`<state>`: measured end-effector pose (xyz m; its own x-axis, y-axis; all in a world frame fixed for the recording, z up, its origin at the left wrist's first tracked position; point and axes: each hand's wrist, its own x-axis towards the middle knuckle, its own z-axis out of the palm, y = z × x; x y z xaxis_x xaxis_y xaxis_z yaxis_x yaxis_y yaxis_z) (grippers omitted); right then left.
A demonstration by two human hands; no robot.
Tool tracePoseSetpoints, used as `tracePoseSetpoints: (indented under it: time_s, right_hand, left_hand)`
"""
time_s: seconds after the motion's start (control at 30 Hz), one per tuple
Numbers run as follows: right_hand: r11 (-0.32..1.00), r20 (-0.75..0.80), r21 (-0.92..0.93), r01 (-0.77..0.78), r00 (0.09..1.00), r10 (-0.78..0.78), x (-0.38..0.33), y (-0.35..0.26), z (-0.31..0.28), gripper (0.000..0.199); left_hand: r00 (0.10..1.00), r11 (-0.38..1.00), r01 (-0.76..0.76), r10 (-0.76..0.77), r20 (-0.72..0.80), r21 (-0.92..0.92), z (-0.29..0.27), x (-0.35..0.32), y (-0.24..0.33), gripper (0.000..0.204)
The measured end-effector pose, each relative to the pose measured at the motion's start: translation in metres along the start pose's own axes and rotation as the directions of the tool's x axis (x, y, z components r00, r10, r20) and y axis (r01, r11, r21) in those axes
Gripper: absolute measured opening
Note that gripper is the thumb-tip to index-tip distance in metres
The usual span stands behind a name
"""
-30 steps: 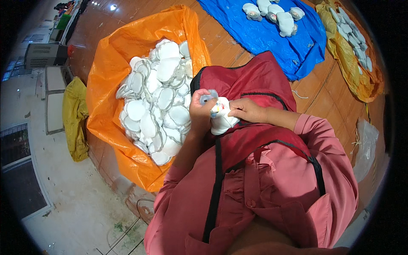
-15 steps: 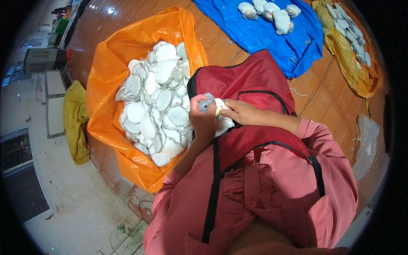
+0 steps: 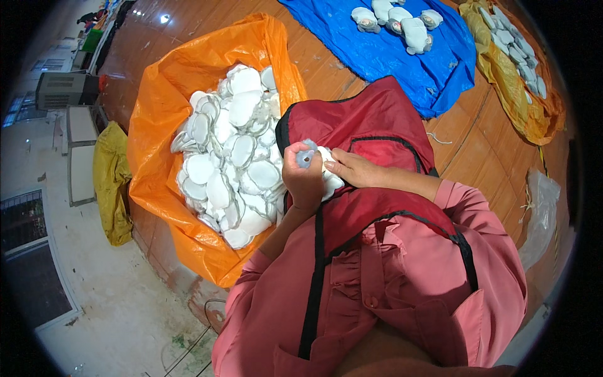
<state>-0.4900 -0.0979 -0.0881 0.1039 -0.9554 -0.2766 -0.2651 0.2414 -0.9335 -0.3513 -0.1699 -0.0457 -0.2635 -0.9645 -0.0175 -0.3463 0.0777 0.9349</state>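
Note:
Over the red apron [image 3: 389,113] on my lap, both hands work on a small grey-and-white plush piece [image 3: 330,181]. My left hand [image 3: 301,174] is closed round its grey fluffy end, where a small dark spot shows. From the other side my right hand [image 3: 355,167] pinches the white part between thumb and fingers. Just left of my left hand stands an orange sack [image 3: 147,169], its mouth spread wide, holding a heap of flat white oval plush pieces [image 3: 220,188] with grey edges.
A blue sheet [image 3: 440,81] on the tiled floor carries several grey-and-white plush pieces [image 3: 414,34]. At the far right a yellow-orange sack [image 3: 502,75] bears more grey ones. A clear plastic bag [image 3: 541,213] lies at right, a yellow sack [image 3: 112,182] by the left wall.
Both hands stay on the plush piece, with only a slight shift of the fingers. The view has moved very little.

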Motion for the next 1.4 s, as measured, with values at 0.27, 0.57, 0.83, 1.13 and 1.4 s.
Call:
tracePoseSetpoints:
  time_s: [0.27, 0.57, 0.83, 1.13, 1.4]
  right_hand:
    - [0.95, -0.022, 0.3, 0.088, 0.996, -0.085, 0.006, 0.003, 0.005, 0.042]
    - [0.802, 0.056, 0.596, 0.046, 0.994, -0.099, 0.014, 0.03, 0.013, 0.037]
    - [0.955, -0.305, 0.046, 0.292, 0.915, -0.265, 0.012, 0.028, 0.013, 0.034]
    - [0.926, -0.441, 0.028, 0.377, 0.836, -0.327, 0.008, 0.023, 0.017, 0.029]
    - [0.868, -0.38, 0.312, 0.387, 0.888, -0.259, 0.008, 0.034, 0.014, 0.023]
  left_hand:
    - [1.0, 1.0, -0.02, 0.02, 0.005, -0.011, 0.0, 0.001, -0.001, 0.02]
    - [0.999, 0.999, -0.013, 0.015, 0.046, -0.036, 0.0, 0.004, -0.008, 0.023]
    - [0.996, 0.999, -0.023, 0.026, 0.08, -0.035, 0.0, 0.005, -0.009, 0.024]
    - [0.986, 0.96, 0.123, -0.089, 0.144, -0.25, 0.003, 0.009, -0.021, 0.026]
    - [0.988, 0.99, -0.044, 0.062, 0.138, -0.132, -0.001, 0.001, -0.015, 0.022]
